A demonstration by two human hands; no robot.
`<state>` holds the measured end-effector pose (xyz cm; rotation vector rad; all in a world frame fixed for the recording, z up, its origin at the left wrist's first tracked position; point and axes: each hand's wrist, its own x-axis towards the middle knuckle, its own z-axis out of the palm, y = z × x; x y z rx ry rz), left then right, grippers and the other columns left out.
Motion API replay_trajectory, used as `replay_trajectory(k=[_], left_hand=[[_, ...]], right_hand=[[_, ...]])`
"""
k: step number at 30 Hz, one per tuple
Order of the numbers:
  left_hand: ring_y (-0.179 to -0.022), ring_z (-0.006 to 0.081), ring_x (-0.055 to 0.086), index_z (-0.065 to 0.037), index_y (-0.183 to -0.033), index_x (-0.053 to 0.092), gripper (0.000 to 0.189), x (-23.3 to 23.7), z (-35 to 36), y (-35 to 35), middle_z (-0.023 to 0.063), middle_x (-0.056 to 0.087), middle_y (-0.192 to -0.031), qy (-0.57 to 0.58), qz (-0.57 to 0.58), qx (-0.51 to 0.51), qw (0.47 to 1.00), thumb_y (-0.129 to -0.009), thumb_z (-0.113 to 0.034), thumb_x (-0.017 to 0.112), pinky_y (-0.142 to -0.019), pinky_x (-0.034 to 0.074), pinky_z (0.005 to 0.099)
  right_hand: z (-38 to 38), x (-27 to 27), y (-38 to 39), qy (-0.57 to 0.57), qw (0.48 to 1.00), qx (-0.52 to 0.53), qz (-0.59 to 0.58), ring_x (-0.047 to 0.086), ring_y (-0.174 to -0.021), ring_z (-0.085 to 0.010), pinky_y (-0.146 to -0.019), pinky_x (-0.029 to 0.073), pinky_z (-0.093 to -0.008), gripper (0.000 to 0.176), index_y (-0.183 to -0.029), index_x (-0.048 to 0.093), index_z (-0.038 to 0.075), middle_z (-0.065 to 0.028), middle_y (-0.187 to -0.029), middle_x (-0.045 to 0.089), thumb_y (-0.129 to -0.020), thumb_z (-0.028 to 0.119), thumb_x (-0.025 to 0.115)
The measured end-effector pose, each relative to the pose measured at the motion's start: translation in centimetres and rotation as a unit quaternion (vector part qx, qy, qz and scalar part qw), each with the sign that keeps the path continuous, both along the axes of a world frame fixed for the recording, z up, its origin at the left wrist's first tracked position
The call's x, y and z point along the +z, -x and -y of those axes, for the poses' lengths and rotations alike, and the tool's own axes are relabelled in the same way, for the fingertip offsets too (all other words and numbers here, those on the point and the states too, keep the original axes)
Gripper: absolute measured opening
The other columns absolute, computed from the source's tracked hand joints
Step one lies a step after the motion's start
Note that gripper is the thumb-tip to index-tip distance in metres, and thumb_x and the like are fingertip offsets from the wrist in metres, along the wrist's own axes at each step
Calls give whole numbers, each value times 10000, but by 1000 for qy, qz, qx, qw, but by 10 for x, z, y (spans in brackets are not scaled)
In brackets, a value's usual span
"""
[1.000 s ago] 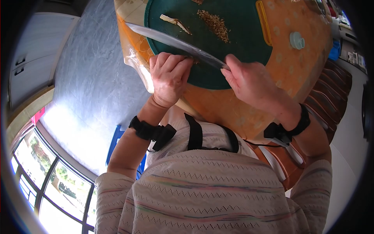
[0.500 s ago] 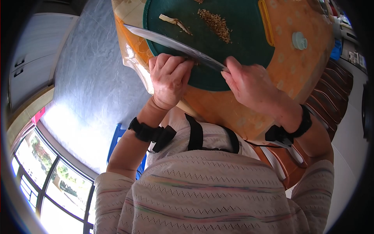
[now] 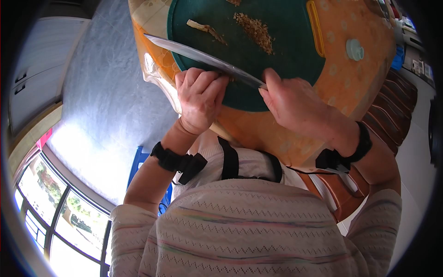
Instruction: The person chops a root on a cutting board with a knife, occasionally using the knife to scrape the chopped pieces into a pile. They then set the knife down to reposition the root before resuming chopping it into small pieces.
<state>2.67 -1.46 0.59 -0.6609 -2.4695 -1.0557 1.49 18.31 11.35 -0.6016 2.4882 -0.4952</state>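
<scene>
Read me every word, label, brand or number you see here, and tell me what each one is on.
No text can be read anywhere in this view.
The knife in the right hand, the green cutting board, the orange tablecloth and the black wrist strap show no lettering.
The small items at the far right edge may carry print, but they are too small and blurred to read.

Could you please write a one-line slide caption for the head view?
Right hand holds a long knife over a green cutting board, left hand curled beside the blade, chopped bits lying beyond.
</scene>
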Motion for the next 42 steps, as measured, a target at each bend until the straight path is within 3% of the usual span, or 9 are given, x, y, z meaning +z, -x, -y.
replay_trajectory(k=[3,5,7,9,14,20,26,42], left_hand=[[-804,202,557,-92,-843,694,241,1,1,1,10,609,-828,-1,20,-13,1000,-620,-14,742,-733,390,335],[-829,183,556,-94,-851,676,250,-2,1,2,-3,601,-860,-4,-2,-18,1000,-606,-43,694,-751,378,340],[-836,192,559,-88,-847,670,251,1,1,1,4,603,-870,-1,10,-19,1000,-602,-36,693,-753,377,341],[-843,201,562,-83,-843,665,253,6,0,3,11,605,-880,10,11,-25,1000,-598,-29,693,-755,376,342],[-887,272,583,-66,-877,689,273,4,0,-3,59,630,-881,6,46,-7,999,-618,15,721,-805,397,383],[-842,227,558,-97,-827,661,250,4,-2,0,21,602,-875,26,12,-9,1000,-601,2,704,-762,379,366],[-823,207,557,-108,-842,677,215,8,-3,1,7,594,-843,18,14,-15,1000,-653,-12,710,-747,388,337],[-836,187,564,-113,-866,684,274,5,-13,1,-15,606,-857,-17,25,-31,999,-607,-24,674,-768,404,328]], right_hand=[[5,0,-1,-28,1000,-2,12,630,-545,-328,-460,494,-409,97,-865,430,12,-139,-566,586,-835,45,517],[7,-4,-11,-54,999,-2,9,632,-545,-325,-454,495,-407,96,-868,434,13,-139,-573,590,-824,44,514],[4,-17,-26,-11,998,-10,-65,635,-529,-308,-450,504,-390,104,-861,438,13,-125,-563,588,-804,45,519],[8,-12,-23,-11,999,-14,-50,640,-531,-300,-455,509,-380,106,-856,439,11,-122,-565,590,-804,48,523],[14,-3,-21,-12,999,-2,-36,649,-537,-290,-466,519,-365,108,-846,441,5,-129,-577,602,-809,56,528],[12,-11,-25,16,997,-28,-73,647,-528,-294,-461,518,-376,107,-830,453,8,-129,-548,593,-810,73,537],[10,-8,-17,-14,998,-43,-49,664,-588,-308,-508,528,-390,104,-847,456,11,-144,-588,613,-819,75,533],[1,-9,-20,-41,998,-47,25,630,-587,-378,-522,499,-458,124,-879,428,-1,-167,-607,604,-792,7,516]])
